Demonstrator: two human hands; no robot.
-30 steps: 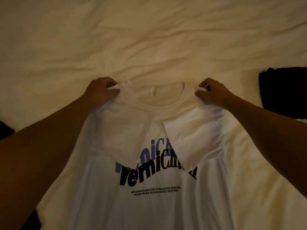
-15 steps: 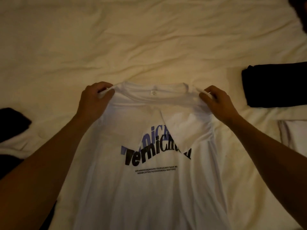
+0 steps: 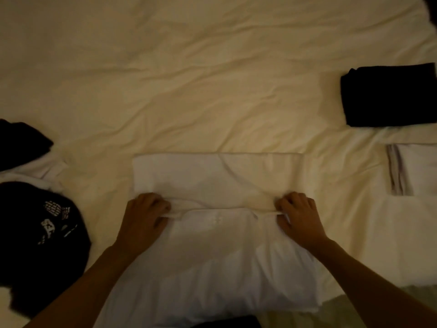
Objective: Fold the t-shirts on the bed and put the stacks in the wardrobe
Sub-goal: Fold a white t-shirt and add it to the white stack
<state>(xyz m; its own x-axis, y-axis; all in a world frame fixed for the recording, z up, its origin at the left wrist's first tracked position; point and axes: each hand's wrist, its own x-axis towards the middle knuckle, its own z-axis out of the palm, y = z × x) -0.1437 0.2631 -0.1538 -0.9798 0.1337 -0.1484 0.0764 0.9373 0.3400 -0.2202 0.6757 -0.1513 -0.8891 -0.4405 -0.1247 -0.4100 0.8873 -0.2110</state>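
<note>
Mid-fold: left hand (image 3: 144, 217) and right hand (image 3: 299, 217) each pinch the white t-shirt (image 3: 217, 181) edge; next, release the grip and halve it beyond

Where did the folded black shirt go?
In the head view, the folded black shirt lies on the bed at the far right, just beyond the folded white stack.
</note>
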